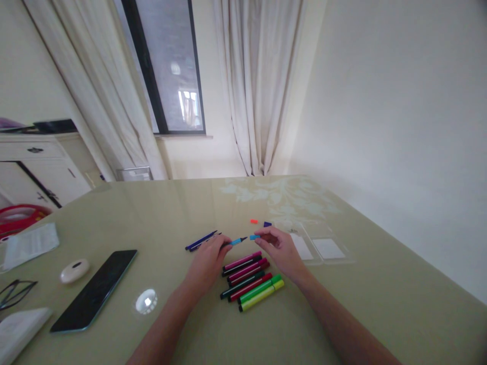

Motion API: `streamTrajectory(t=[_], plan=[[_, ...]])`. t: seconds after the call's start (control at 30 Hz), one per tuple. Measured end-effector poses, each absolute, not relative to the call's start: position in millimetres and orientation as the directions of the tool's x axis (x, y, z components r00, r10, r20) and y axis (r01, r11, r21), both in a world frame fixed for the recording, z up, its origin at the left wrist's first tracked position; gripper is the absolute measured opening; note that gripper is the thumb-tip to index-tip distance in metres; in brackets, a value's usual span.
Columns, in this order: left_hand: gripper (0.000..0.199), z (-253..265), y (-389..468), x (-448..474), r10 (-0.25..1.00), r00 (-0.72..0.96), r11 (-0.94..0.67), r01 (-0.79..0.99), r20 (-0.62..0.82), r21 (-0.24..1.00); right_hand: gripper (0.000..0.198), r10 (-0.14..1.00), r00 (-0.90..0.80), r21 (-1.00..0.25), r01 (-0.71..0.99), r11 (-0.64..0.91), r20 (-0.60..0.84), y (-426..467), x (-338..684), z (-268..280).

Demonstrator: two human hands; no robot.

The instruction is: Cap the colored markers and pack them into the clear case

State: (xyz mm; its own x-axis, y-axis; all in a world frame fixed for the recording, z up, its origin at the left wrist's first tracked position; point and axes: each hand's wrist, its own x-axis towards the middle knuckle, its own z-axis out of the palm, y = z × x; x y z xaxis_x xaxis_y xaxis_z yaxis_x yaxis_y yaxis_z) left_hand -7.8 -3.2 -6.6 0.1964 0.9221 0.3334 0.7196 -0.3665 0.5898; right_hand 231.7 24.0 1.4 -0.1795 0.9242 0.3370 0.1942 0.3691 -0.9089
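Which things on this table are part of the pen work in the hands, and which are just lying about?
In use: light blue pen in left hand; its cap in right hand; row of capped markers; dark blue pens; loose orange cap and purple cap.

Lying about: phone, glasses, white oval case, clear plastic case.

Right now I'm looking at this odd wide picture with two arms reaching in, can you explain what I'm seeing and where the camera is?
There is no machine here: the camera sits on a person's head and looks forward and down, so the two bare arms are that person's own. The left hand holds a light blue marker with its tip bare. The right hand pinches the matching blue cap just off the tip. Between the hands lies a row of capped markers on an olive table. Two dark blue pens and two loose caps lie beyond. A phone and glasses lie to the left.
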Motion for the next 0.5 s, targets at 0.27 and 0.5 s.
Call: streamTrajectory(t=[0.27,0.5], plan=[[0.02,-3.2,-7.8,-3.3,0.922,0.209,-0.373,0.705,0.325,0.604,0.021,0.919,-0.204,-0.915,0.155,0.372,0.338,21.7,229.1,3.2],[0.02,-5.8,-10.0,-0.3,0.901,0.244,-0.429,0.62,0.359,0.656,0.023,0.935,-0.249,-0.945,0.141,0.295,0.254,21.3,227.9,-2.7]])
